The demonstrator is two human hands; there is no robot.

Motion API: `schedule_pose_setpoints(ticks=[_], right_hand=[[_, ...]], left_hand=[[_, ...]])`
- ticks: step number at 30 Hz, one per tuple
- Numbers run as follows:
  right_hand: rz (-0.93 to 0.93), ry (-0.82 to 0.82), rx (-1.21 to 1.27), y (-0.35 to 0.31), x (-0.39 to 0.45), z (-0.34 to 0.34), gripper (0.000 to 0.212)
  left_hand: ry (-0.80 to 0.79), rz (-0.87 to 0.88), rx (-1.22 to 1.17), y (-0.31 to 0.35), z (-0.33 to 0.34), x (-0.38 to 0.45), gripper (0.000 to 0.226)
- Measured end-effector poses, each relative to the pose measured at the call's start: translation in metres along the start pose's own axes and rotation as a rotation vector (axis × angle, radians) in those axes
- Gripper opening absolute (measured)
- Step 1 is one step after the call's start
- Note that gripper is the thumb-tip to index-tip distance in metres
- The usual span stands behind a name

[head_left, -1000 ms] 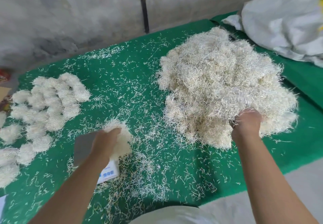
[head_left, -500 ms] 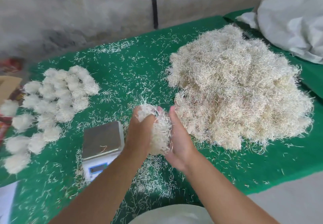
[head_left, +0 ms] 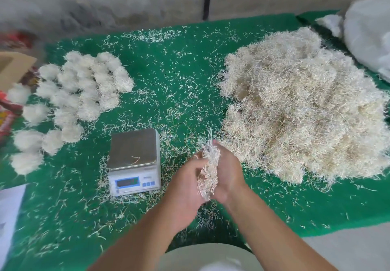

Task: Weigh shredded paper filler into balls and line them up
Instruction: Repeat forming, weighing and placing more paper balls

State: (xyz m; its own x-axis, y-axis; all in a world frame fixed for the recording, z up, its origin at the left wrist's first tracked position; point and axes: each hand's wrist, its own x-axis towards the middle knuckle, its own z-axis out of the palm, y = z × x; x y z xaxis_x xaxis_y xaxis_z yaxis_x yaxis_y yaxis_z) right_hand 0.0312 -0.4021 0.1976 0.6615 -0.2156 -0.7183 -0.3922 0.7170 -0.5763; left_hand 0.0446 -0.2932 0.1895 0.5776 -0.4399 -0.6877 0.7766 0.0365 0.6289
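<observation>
A green bench (head_left: pixel 185 76) fills most of the frame, strewn with loose shreds. The big heap of shredded paper (head_left: pixel 304 106) sits at right of centre. At left, finished balls (head_left: pixel 84 89) lie in slanting rows, touching one another. A small scale (head_left: pixel 134 161) stands at lower centre, its pan bare but for a few strands. Just right of it, above the bench, a wad of filler (head_left: pixel 207 169) is pressed between both palms: the left hand (head_left: pixel 185 188) curls its fingers (head_left: pixel 198 162) round it, and the right hand (head_left: pixel 229 171) cups it from the other side. Both forearms rise from the bottom edge.
</observation>
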Motion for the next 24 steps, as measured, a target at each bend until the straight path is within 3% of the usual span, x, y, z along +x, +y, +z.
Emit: schedule_pose_setpoints(ticks=[1,3,6,9,11,13,16,20,22,24], right_hand=[[0.003,0.008,0.003,0.0,0.005,0.0,0.028],[-0.017,0.016,-0.077,0.003,0.012,0.002,0.024],[-0.203,-0.035,-0.364,0.025,0.004,0.021,0.048],[-0.644,-0.111,-0.873,0.068,-0.005,0.041,0.064],[-0.806,-0.05,-1.135,0.087,-0.005,0.049,0.065],[-0.713,0.042,-1.212,0.099,-0.003,0.057,0.064],[-0.349,0.056,-1.13,0.115,-0.005,0.078,0.067],[0.11,0.039,-0.573,0.126,-0.018,0.086,0.072],[0.201,0.02,-0.387,0.127,-0.026,0.069,0.068],[0.195,0.107,-0.385,0.133,-0.034,0.048,0.067]], left_hand=[[-0.022,-0.005,-0.093,-0.001,-0.01,-0.001,0.066],[-0.084,-0.114,-0.218,0.004,-0.029,-0.007,0.104],[-0.24,-0.251,-0.419,0.018,-0.05,-0.016,0.086],[-0.054,-0.13,-0.261,0.025,-0.057,-0.027,0.066],[0.029,-0.058,-0.088,0.027,-0.059,-0.034,0.051],[0.185,0.027,0.071,0.021,-0.073,-0.033,0.05],[0.387,0.21,0.339,0.022,-0.108,-0.028,0.068],[0.354,0.33,0.599,0.027,-0.162,-0.006,0.07],[0.414,0.364,0.609,0.035,-0.194,0.014,0.051],[0.459,0.383,0.57,0.05,-0.233,0.038,0.025]])
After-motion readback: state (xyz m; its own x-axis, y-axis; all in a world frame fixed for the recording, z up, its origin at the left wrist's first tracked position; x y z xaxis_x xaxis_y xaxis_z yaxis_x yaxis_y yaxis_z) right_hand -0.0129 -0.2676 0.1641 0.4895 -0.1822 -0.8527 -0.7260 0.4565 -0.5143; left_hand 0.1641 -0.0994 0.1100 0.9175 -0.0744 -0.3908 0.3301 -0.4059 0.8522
